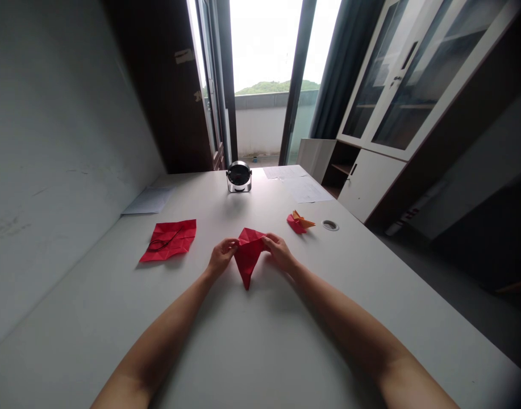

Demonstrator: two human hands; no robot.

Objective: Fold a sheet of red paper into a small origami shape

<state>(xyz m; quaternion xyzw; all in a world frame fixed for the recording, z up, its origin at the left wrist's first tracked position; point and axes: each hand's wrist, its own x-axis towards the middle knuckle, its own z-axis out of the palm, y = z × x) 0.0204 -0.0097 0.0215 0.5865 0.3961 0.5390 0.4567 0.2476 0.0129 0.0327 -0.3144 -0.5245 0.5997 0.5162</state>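
Between my two hands is a piece of folded red origami paper, its narrow point toward me and its wide end away. My left hand pinches its left corner between thumb and fingers. At the opposite corner, my right hand grips the paper the same way. Off to the left lies a creased red paper sheet with a thin dark loop of cord on top. A folded red and orange paper piece rests to the right, beyond my right hand.
A round black and silver device on a stand is at the white table's far end. Paper sheets lie back right, and more papers by the left wall. A round cable hole sits near the right edge.
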